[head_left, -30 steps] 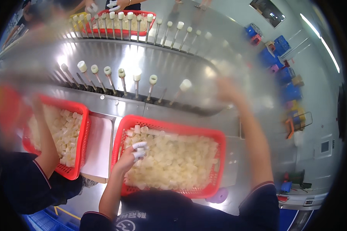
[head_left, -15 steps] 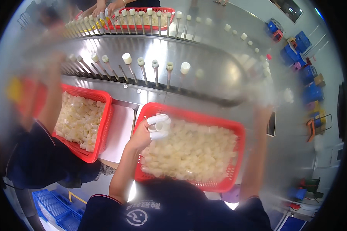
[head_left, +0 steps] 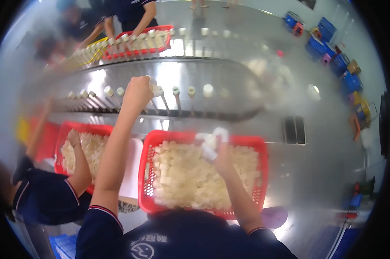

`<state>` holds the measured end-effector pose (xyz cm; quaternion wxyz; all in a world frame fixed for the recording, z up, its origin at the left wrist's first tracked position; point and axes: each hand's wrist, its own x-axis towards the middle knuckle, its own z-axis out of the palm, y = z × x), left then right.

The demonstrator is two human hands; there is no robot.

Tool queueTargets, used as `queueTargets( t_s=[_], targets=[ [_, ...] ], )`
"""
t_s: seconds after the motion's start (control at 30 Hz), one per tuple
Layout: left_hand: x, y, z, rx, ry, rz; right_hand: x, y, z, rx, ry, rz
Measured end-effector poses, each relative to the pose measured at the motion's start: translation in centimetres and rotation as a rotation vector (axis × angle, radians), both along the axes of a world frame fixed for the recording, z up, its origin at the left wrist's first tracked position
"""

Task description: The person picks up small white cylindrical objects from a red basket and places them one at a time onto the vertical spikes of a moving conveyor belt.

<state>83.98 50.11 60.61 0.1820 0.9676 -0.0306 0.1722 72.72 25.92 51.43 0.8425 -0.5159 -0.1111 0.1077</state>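
Note:
My left hand [head_left: 137, 93] reaches to the near row of metal pegs, its fingers closed round a short hollow white plastic cap [head_left: 157, 91] at the top of one peg. Over the far side of a red basket [head_left: 264, 172] full of loose off-white caps [head_left: 190, 177], my right hand [head_left: 216, 149] pinches a similar cap [head_left: 210, 140]. White covers sit on its fingertips; motion blurs them. To the right of my left hand, a pale cap [head_left: 208, 90] tops another peg.
At my left a co-worker's hand [head_left: 74, 137] is in a second red basket [head_left: 65, 129]. Across the steel table, other people work by a red basket [head_left: 169, 39] behind a far row of capped pegs [head_left: 183, 32]. A dark two-part object [head_left: 294, 130] lies at the right.
My left hand has gone from above the basket forward to the pegs with its cap. My right hand has come from the far right to over the basket. The view has shifted.

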Motion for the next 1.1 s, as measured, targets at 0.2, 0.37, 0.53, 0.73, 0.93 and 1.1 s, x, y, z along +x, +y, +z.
queueTargets(
  t_s=[0.2, 0.37, 0.53, 0.73, 0.93, 1.1],
  targets=[
    [5.6, -4.2, -1.1, 0.321, 0.259, -0.106, 0.9, -1.3, 0.1, -0.071, -0.024, -0.092],
    [4.2, -5.7, -3.5, 0.238, 0.040, -0.282, 4.6, -1.1, 1.7, -0.123, -0.051, -0.177],
    [-7.2, -6.4, -5.1, -0.142, 0.255, -0.213, 10.6, 0.2, 3.7, -0.442, -0.297, -0.416],
    [-15.6, -2.5, -8.3, -0.840, 0.883, -0.178, 14.0, -0.5, -1.1, -0.928, -0.606, -0.680],
    [-18.6, 0.1, -8.2, -1.292, 0.628, -0.353, 15.0, -4.7, -5.4, -1.363, -0.939, -0.989],
    [-18.4, 0.8, -7.1, -1.382, 0.427, -0.404, 4.3, -3.8, -4.3, -0.112, 0.318, -0.823]
  ],
)
